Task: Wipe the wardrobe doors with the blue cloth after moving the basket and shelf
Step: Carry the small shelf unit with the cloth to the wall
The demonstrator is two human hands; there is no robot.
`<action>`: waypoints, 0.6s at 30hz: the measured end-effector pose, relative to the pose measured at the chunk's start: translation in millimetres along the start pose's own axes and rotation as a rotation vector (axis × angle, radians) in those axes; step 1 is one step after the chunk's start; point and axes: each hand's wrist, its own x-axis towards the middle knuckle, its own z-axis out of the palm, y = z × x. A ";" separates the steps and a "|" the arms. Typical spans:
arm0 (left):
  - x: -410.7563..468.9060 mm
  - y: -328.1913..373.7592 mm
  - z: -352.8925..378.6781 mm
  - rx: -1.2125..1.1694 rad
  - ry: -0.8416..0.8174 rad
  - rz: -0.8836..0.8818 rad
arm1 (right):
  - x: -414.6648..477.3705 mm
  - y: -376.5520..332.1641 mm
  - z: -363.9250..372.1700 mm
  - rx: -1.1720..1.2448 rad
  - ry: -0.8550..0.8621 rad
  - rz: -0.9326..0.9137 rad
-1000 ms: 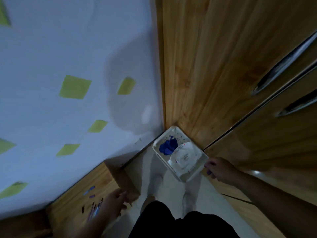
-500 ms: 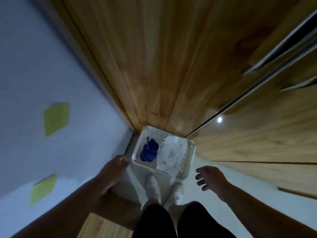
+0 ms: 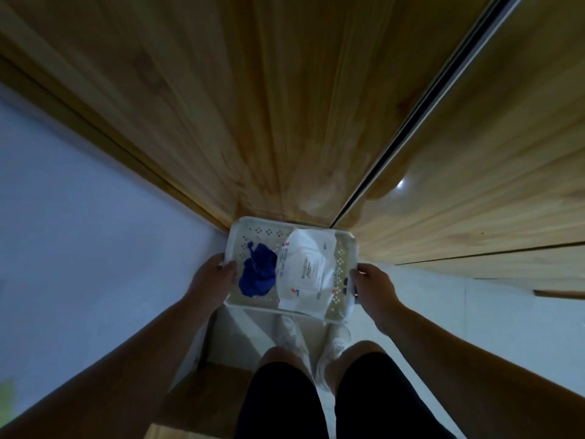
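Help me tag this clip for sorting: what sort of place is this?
Likely a bedroom corner in a home: tall wooden wardrobe doors meet a pale wall, with a basket holding a blue cloth at their foot.

Pale tiled floor (image 3: pixel 443 312). White basket (image 3: pixel 262 220) at its 12 o'clock end, against the foot of the wardrobe doors (image 3: pixel 253 122); resting or lifted, can't tell. White shoes (image 3: pixel 289 331) stand at basket's 6 o'clock. Wooden shelf unit (image 3: pixel 202 394) at 7 o'clock.

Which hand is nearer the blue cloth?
Left. The left hand grips the basket right beside the blue cloth; the right hand grips the opposite side, white packet between.
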 end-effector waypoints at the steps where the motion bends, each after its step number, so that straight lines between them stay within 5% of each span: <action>1: -2.8 2.3 0.4 -0.011 0.015 -0.006 | -1.1 -0.2 -1.4 0.006 -0.005 0.002; 18: -207.2 101.5 -11.7 -0.122 -0.107 -0.010 | -163.5 4.4 -153.2 -0.009 0.076 -0.062</action>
